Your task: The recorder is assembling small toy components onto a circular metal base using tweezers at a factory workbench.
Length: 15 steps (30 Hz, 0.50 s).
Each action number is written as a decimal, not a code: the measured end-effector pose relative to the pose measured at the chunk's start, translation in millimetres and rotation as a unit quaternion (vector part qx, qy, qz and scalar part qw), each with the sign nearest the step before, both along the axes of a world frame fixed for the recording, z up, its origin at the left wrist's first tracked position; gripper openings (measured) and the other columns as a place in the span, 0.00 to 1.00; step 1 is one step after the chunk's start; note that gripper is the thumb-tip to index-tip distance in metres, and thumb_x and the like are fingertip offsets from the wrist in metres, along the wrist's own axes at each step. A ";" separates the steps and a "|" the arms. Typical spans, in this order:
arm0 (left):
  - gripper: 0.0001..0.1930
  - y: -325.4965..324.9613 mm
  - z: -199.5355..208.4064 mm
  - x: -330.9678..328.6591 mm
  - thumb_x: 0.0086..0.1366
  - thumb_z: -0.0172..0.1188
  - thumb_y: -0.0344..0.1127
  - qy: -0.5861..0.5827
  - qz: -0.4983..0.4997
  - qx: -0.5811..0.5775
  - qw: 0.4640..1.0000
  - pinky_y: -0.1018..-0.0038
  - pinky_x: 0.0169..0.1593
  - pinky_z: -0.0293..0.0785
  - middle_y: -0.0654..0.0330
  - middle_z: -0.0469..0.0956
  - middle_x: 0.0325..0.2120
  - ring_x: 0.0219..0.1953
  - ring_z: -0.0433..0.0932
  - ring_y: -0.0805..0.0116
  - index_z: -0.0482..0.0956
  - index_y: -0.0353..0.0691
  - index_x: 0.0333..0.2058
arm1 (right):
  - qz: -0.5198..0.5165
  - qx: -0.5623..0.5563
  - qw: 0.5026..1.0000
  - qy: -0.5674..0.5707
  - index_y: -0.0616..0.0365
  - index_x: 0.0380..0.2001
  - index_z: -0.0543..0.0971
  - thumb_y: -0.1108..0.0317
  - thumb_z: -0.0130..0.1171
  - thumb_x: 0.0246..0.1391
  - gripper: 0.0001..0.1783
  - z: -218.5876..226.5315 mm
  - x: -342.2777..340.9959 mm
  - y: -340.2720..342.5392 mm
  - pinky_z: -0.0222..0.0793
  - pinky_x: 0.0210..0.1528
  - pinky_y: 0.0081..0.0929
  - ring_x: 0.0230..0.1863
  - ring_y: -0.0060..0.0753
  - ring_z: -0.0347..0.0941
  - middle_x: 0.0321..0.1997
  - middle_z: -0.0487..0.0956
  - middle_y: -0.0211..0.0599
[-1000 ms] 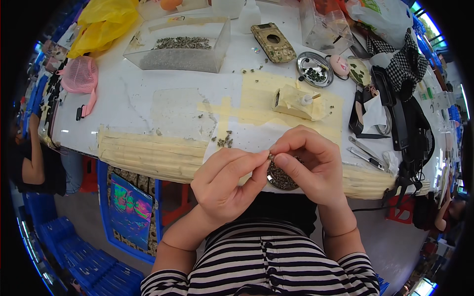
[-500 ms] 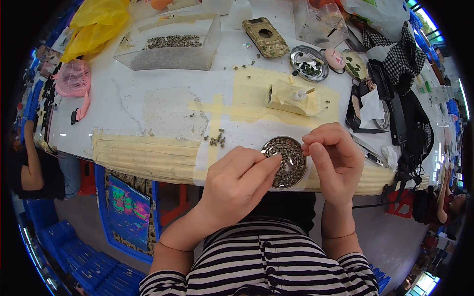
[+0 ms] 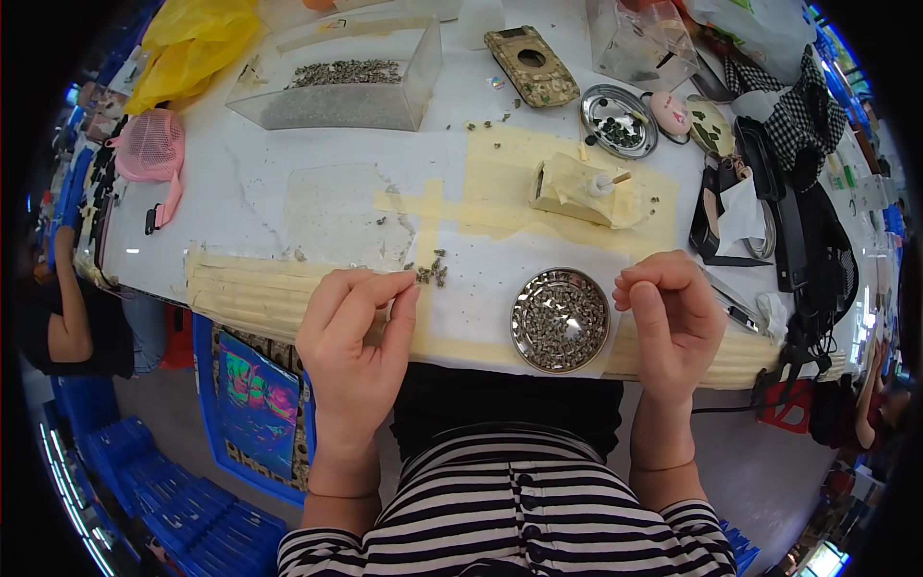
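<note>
My left hand (image 3: 356, 332) is closed in a pinch, its fingertips beside a small pile of tiny metal parts (image 3: 438, 272) on the white sheet. Whether a part sits between those fingers is too small to make out. To the right, a round shiny dish (image 3: 517, 338) holds many small camouflage-toned parts (image 3: 558, 313). My right hand (image 3: 668, 322) hovers just off the dish's right rim with thumb and forefinger drawn together; anything between them is hidden.
Beyond the dish stands a tape-wrapped block (image 3: 577, 197) with a short stick. Farther back are a clear bin (image 3: 336, 111), a camouflage tank hull (image 3: 531, 67) and a second metal dish (image 3: 620, 120). Tweezers (image 3: 735, 313) lie at right; a pink mesh item (image 3: 149, 149) lies left.
My left hand has moved left from over the dish to the small pile, uncovering the dish. My right hand stays near the dish's right rim. The view has shifted slightly.
</note>
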<state>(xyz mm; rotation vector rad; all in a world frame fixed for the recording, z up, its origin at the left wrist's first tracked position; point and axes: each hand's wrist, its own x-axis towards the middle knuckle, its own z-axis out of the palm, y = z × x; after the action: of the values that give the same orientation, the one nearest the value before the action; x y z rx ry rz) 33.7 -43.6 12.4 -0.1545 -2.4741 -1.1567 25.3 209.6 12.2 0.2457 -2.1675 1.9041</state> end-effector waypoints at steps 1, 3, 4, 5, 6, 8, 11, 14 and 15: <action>0.06 1.3 0.1 -2.2 0.55 0.66 0.21 -0.007 -0.004 0.008 1.000 0.75 0.30 0.71 0.57 0.75 0.26 0.27 0.75 0.67 0.82 0.34 0.33 | -0.004 0.006 1.000 -0.002 0.68 0.35 0.79 0.79 0.60 0.54 0.04 0.2 0.8 -0.2 0.67 0.40 0.19 0.34 0.24 0.72 0.32 0.78 0.37; 0.06 3.4 0.8 -9.4 0.55 0.66 0.21 -0.022 -0.012 0.024 0.999 0.74 0.30 0.70 0.57 0.75 0.26 0.27 0.75 0.65 0.82 0.34 0.32 | -0.009 0.005 1.000 -0.005 0.68 0.34 0.79 0.79 0.60 0.54 0.04 0.4 1.0 -1.8 0.67 0.39 0.19 0.33 0.24 0.72 0.31 0.78 0.37; 0.06 4.6 0.6 -13.6 0.55 0.66 0.21 -0.014 -0.017 0.005 1.000 0.73 0.30 0.70 0.57 0.75 0.26 0.27 0.74 0.64 0.82 0.34 0.32 | -0.012 0.007 1.000 -0.006 0.68 0.34 0.79 0.78 0.60 0.54 0.04 0.8 1.2 -2.1 0.67 0.39 0.19 0.33 0.24 0.72 0.31 0.78 0.37; 0.05 5.6 0.3 -17.9 0.54 0.66 0.22 -0.006 -0.022 -0.014 1.000 0.71 0.30 0.70 0.57 0.75 0.25 0.27 0.74 0.63 0.81 0.34 0.31 | -0.014 0.008 1.000 -0.006 0.68 0.33 0.79 0.79 0.60 0.54 0.04 0.8 1.3 -2.6 0.67 0.38 0.19 0.32 0.24 0.72 0.30 0.78 0.37; 0.05 6.7 0.5 -20.7 0.54 0.66 0.23 0.002 -0.028 -0.033 0.999 0.70 0.30 0.70 0.57 0.75 0.25 0.27 0.74 0.62 0.81 0.34 0.31 | -0.015 0.009 1.000 -0.005 0.68 0.33 0.79 0.79 0.60 0.54 0.04 0.5 1.4 -3.3 0.67 0.38 0.19 0.32 0.25 0.72 0.30 0.79 0.37; 0.04 10.6 7.7 -25.1 0.54 0.66 0.24 -0.016 -0.032 -0.070 0.997 0.68 0.31 0.70 0.57 0.74 0.25 0.28 0.73 0.60 0.80 0.35 0.29 | -0.016 0.010 1.000 -0.005 0.68 0.33 0.80 0.79 0.60 0.54 0.03 1.4 0.7 -3.9 0.68 0.37 0.19 0.31 0.25 0.72 0.30 0.79 0.37; 0.04 13.4 7.7 -30.1 0.54 0.66 0.25 -0.029 -0.034 -0.095 0.995 0.66 0.32 0.70 0.58 0.73 0.24 0.28 0.73 0.59 0.79 0.35 0.27 | -0.017 0.013 1.000 -0.007 0.68 0.32 0.80 0.80 0.61 0.53 0.03 1.4 1.4 -3.6 0.68 0.36 0.19 0.31 0.25 0.73 0.30 0.79 0.37; 0.05 15.5 8.5 -33.9 0.53 0.66 0.25 -0.020 -0.037 -0.127 0.991 0.66 0.32 0.70 0.58 0.73 0.23 0.29 0.73 0.58 0.78 0.36 0.26 | -0.018 0.018 1.000 -0.005 0.68 0.32 0.80 0.80 0.61 0.52 0.03 1.6 0.9 -4.4 0.68 0.36 0.19 0.30 0.24 0.73 0.29 0.80 0.37; 0.05 16.0 9.1 -34.8 0.52 0.65 0.24 -0.015 -0.039 -0.141 0.989 0.66 0.32 0.70 0.58 0.73 0.23 0.29 0.73 0.58 0.77 0.36 0.26 | -0.017 0.019 1.000 -0.004 0.68 0.32 0.80 0.80 0.61 0.52 0.03 1.5 0.8 -4.5 0.68 0.36 0.19 0.30 0.24 0.73 0.29 0.80 0.37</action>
<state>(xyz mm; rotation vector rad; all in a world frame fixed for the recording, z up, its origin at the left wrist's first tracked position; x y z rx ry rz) -1.1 -27.6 21.6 -0.3191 -2.6700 -0.8376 26.1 205.1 13.7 0.2064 -2.2000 1.8500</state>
